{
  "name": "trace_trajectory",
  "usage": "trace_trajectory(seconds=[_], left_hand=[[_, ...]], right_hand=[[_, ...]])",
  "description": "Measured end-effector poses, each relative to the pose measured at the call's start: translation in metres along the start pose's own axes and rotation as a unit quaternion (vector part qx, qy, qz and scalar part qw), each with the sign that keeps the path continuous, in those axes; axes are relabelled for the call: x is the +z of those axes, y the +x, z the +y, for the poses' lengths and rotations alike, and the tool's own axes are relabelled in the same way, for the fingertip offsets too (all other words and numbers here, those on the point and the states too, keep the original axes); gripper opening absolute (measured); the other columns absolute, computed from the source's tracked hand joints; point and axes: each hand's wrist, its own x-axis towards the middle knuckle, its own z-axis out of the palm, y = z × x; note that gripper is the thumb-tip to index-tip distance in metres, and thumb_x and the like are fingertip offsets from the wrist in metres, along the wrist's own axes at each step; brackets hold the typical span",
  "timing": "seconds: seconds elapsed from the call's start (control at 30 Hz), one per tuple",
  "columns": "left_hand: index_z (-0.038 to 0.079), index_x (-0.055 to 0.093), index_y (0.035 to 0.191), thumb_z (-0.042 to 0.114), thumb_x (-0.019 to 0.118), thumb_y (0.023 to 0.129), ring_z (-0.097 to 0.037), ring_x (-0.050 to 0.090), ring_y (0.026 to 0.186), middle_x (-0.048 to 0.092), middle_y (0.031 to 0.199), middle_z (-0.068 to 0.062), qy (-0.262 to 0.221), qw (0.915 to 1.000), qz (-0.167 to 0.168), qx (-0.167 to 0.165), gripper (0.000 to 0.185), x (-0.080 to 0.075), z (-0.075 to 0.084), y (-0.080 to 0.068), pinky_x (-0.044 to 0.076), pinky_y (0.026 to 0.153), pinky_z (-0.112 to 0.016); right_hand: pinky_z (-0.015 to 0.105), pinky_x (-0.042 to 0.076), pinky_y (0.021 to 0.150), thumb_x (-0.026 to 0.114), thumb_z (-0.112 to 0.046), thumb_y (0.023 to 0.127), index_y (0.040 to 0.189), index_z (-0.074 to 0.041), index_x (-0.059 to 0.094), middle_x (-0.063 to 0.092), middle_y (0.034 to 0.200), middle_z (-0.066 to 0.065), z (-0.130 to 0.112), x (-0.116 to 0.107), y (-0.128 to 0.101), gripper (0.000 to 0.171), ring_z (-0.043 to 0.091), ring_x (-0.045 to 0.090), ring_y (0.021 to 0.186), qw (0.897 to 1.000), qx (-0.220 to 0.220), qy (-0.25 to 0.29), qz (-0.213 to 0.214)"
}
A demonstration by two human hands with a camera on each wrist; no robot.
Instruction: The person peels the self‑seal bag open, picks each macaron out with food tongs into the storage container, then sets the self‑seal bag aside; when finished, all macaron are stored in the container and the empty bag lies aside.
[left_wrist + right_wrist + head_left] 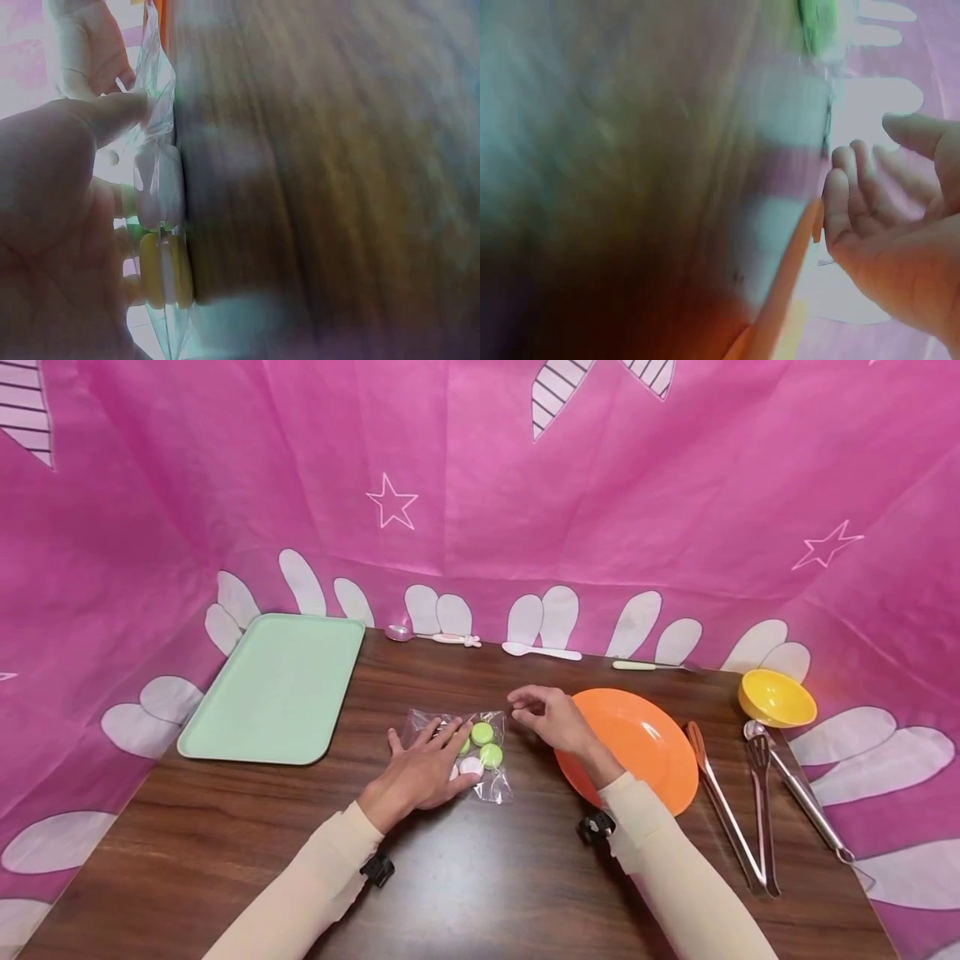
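A clear plastic bag of macarons lies on the dark wooden table, partly hidden under my left hand. That hand rests flat across it with the fingers spread and the thumb at the near side. Green macarons and a pale pink one show through the plastic on its right. In the left wrist view a yellow macaron sits beside the pale one, under the palm. My right hand is held just right of the bag, fingers loosely bent around nothing, its wrist over the orange plate.
A mint green tray lies at the left. Along the back edge are a spoon, a white spoon and a green-handled knife. At the right stand a yellow bowl, tongs and a long metal-handled utensil.
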Motion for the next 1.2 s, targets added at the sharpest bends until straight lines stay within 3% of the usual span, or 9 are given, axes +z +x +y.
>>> trace_trajectory(seconds=[0.1, 0.23, 0.33, 0.53, 0.67, 0.87, 1.03, 1.2], left_hand=[[0.024, 0.026, 0.172, 0.064, 0.056, 0.104, -0.035, 0.023, 0.168, 0.029, 0.179, -0.003, 0.000, 1.0000, -0.002, -0.001, 0.085, 0.000, 0.000, 0.000, 0.011, 0.117, -0.091], [0.023, 0.027, 0.172, 0.063, 0.056, 0.104, -0.036, 0.024, 0.167, 0.030, 0.179, -0.004, 0.003, 1.0000, 0.000, 0.000, 0.084, 0.001, 0.000, 0.000, 0.012, 0.117, -0.091], [0.022, 0.028, 0.172, 0.062, 0.056, 0.105, -0.036, 0.024, 0.167, 0.031, 0.178, -0.005, 0.004, 1.0000, 0.004, 0.001, 0.083, 0.001, 0.001, 0.001, 0.013, 0.117, -0.091], [0.023, 0.027, 0.172, 0.063, 0.056, 0.104, -0.035, 0.024, 0.168, 0.029, 0.179, -0.004, 0.003, 1.0000, 0.002, -0.002, 0.084, 0.002, 0.003, 0.001, 0.013, 0.118, -0.090], [0.023, 0.028, 0.172, 0.063, 0.056, 0.104, -0.035, 0.024, 0.167, 0.030, 0.179, -0.003, 0.006, 1.0000, 0.002, -0.005, 0.083, 0.002, 0.001, 0.000, 0.014, 0.118, -0.090], [0.023, 0.027, 0.172, 0.064, 0.056, 0.104, -0.036, 0.024, 0.167, 0.030, 0.179, -0.003, 0.004, 1.0000, 0.005, -0.005, 0.084, 0.003, 0.000, 0.001, 0.014, 0.117, -0.091], [0.024, 0.027, 0.172, 0.063, 0.058, 0.104, -0.037, 0.023, 0.168, 0.030, 0.179, -0.004, -0.009, 0.9999, 0.004, -0.006, 0.085, 0.003, 0.000, 0.000, 0.013, 0.117, -0.091], [0.025, 0.025, 0.173, 0.064, 0.057, 0.103, -0.036, 0.022, 0.168, 0.028, 0.180, -0.003, -0.012, 0.9999, 0.001, -0.012, 0.086, 0.003, 0.000, -0.001, 0.012, 0.118, -0.091]], right_hand=[[0.031, 0.052, 0.070, 0.072, -0.020, 0.103, 0.106, -0.004, 0.075, 0.075, 0.087, 0.010, -0.005, 0.008, -0.007, 0.017, 0.021, 0.066, 0.077, 1.000, 0.018, -0.017, 0.019], [0.031, 0.042, 0.055, 0.063, -0.053, 0.105, 0.069, -0.014, 0.068, 0.058, 0.059, -0.001, -0.002, 0.030, -0.011, 0.054, 0.018, 0.055, 0.059, 0.995, 0.045, -0.085, 0.019], [0.031, 0.037, 0.051, 0.063, -0.064, 0.101, 0.056, -0.017, 0.059, 0.048, 0.053, -0.003, -0.001, 0.044, -0.011, 0.065, 0.019, 0.051, 0.056, 0.991, 0.066, -0.115, 0.008], [0.031, 0.041, 0.053, 0.073, -0.038, 0.094, 0.066, -0.017, 0.064, 0.060, 0.064, 0.000, -0.006, 0.051, -0.011, 0.036, 0.020, 0.057, 0.063, 0.989, 0.109, -0.100, -0.011], [0.031, 0.042, 0.057, 0.068, -0.028, 0.090, 0.069, -0.018, 0.066, 0.062, 0.067, -0.001, -0.009, 0.051, -0.013, 0.024, 0.020, 0.057, 0.065, 0.992, 0.087, -0.095, -0.009], [0.028, 0.044, 0.066, 0.069, -0.017, 0.093, 0.074, -0.012, 0.069, 0.062, 0.070, 0.000, -0.036, 0.038, -0.022, 0.020, 0.020, 0.059, 0.072, 0.994, 0.081, -0.066, -0.020], [0.027, 0.045, 0.068, 0.072, -0.019, 0.096, 0.074, -0.011, 0.071, 0.063, 0.073, 0.000, -0.034, 0.031, -0.024, 0.023, 0.017, 0.058, 0.074, 0.993, 0.095, -0.062, -0.042], [0.025, 0.045, 0.061, 0.072, -0.017, 0.096, 0.074, -0.008, 0.071, 0.063, 0.071, 0.001, -0.025, 0.019, -0.027, 0.024, 0.015, 0.058, 0.068, 0.991, 0.108, -0.033, -0.069]])
